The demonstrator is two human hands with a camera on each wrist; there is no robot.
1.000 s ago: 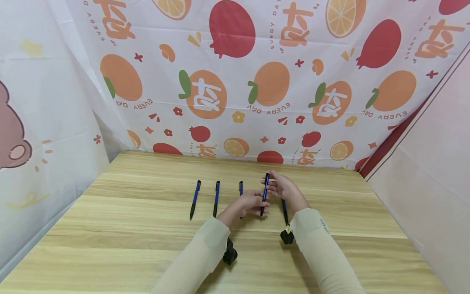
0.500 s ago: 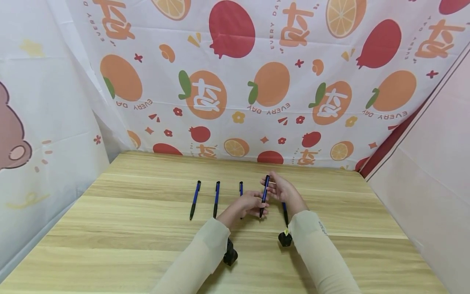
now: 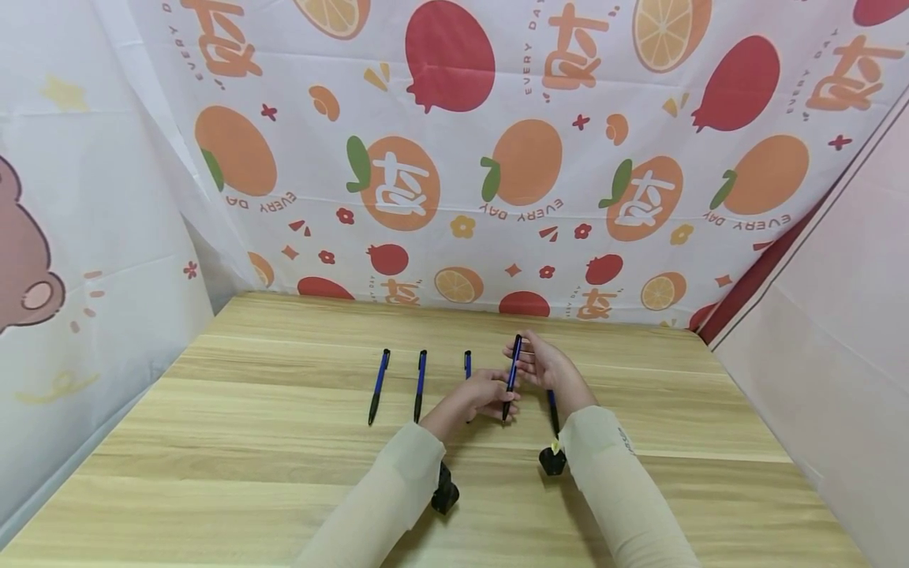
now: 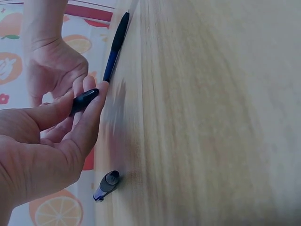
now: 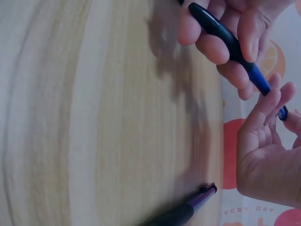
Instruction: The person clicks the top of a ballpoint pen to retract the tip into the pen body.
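Observation:
A blue pen with a black grip (image 3: 513, 371) is held tilted over the table, between both hands. My left hand (image 3: 486, 390) pinches its black lower part between thumb and fingers, seen close up in the left wrist view, where the black end (image 4: 85, 100) points toward the camera. At the pen's upper end is my right hand (image 3: 552, 369), its fingertips on the blue barrel (image 5: 259, 79) and its thumb by the top. Below the left hand lies a similar pen (image 3: 468, 363), partly covered by it. Another pen (image 3: 553, 412) shows beneath the right wrist.
Two more blue pens, one at the far left (image 3: 379, 386) and one beside it (image 3: 420, 385), lie side by side on the wooden table (image 3: 284, 442). A fruit-print cloth (image 3: 454, 197) hangs along the back edge. Black wrist cameras hang under both sleeves.
Both hands keep their hold on the pen in nearly the same place. The right forearm and its wrist camera have shifted slightly toward the left and nearer.

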